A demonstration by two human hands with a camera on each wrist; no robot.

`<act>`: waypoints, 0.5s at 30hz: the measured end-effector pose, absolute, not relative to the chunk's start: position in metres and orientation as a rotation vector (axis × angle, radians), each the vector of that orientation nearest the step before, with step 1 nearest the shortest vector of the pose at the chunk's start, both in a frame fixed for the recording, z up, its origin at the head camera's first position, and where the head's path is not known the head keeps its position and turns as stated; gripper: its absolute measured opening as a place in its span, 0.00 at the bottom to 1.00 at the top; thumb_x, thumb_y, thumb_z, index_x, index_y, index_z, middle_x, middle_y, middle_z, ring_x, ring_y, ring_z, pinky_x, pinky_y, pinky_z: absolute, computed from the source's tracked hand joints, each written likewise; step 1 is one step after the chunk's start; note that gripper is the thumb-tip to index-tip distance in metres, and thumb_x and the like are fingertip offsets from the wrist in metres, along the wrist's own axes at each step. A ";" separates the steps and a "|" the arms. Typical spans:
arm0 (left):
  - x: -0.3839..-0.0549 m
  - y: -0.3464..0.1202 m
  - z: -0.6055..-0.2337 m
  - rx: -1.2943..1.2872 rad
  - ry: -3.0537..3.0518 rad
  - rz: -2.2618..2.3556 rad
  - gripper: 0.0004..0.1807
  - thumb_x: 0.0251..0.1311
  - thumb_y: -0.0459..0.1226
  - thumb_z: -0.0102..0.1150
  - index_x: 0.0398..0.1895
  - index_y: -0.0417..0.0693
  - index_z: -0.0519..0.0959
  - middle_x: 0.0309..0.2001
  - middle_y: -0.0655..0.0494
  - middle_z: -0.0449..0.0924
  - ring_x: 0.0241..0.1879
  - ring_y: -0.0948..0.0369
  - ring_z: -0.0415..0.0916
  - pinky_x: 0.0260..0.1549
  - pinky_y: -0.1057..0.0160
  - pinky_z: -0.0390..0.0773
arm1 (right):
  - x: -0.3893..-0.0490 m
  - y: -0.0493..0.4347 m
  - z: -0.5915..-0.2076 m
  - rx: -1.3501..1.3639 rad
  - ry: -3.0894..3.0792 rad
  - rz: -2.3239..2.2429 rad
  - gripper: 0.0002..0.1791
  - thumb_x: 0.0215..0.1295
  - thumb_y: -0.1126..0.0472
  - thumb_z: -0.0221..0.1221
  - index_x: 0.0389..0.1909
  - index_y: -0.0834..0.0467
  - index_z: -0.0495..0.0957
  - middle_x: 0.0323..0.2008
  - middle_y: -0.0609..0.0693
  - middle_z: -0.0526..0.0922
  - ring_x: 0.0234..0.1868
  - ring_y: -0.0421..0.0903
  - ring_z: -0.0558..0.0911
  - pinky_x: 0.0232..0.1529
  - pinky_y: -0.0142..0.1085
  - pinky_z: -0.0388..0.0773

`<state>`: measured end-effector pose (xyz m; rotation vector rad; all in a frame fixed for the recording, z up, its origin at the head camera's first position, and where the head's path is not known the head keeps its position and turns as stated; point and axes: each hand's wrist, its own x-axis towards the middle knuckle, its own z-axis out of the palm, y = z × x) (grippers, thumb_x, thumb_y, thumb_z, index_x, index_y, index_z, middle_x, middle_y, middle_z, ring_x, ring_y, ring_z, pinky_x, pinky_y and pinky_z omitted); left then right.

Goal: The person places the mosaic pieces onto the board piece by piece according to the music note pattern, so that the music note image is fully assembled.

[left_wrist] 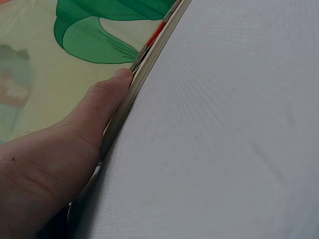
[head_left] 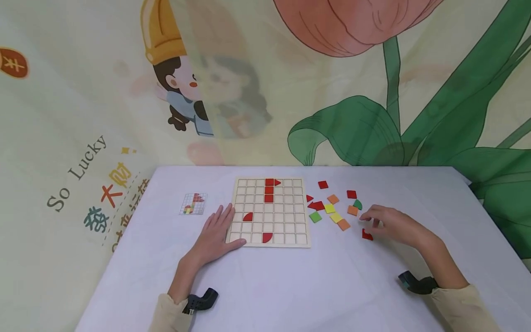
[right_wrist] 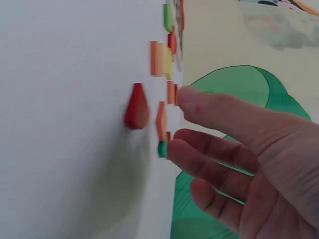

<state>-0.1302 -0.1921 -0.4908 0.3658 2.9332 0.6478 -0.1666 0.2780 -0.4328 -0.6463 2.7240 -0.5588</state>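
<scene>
A wooden grid board (head_left: 286, 206) lies on the table, holding several red pieces: a column of red squares (head_left: 269, 190), a small red triangle (head_left: 277, 182) and two red quarter circles (head_left: 267, 238). At the board's lower left corner, my left hand (head_left: 215, 234) rests with fingers spread along the edge; the left wrist view shows its thumb (left_wrist: 107, 97) against the board's side. My right hand (head_left: 387, 223) hovers among loose pieces with loosely bent fingers and nothing between them. Just below its fingertips is a red piece with a curved notch (head_left: 367, 235). An orange square (head_left: 352, 210) and a green quarter circle (head_left: 357, 204) lie beyond.
Between board and right hand are scattered red, orange, yellow and green pieces, among them a green square (head_left: 315, 216) and a yellow square (head_left: 329, 208). Left of the board lies a pattern card (head_left: 198, 198). A printed curtain (head_left: 257, 152) hangs behind the white table (head_left: 290, 290).
</scene>
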 end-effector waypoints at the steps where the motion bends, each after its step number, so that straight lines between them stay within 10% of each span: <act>1: -0.131 -0.192 -0.490 0.367 2.931 0.648 0.55 0.55 0.63 0.59 0.77 0.45 0.47 0.79 0.50 0.43 0.79 0.48 0.35 0.75 0.42 0.43 | -0.165 0.279 -0.435 -0.637 2.717 -0.563 0.16 0.55 0.60 0.69 0.46 0.56 0.83 0.38 0.45 0.81 0.36 0.38 0.77 0.31 0.26 0.78; 15: -0.131 -0.192 -0.489 0.370 2.922 0.655 0.56 0.55 0.63 0.58 0.77 0.44 0.46 0.79 0.49 0.42 0.79 0.47 0.35 0.75 0.41 0.43 | -0.164 0.273 -0.447 -0.627 2.676 -0.496 0.13 0.52 0.61 0.71 0.40 0.54 0.83 0.35 0.43 0.79 0.34 0.38 0.74 0.33 0.26 0.78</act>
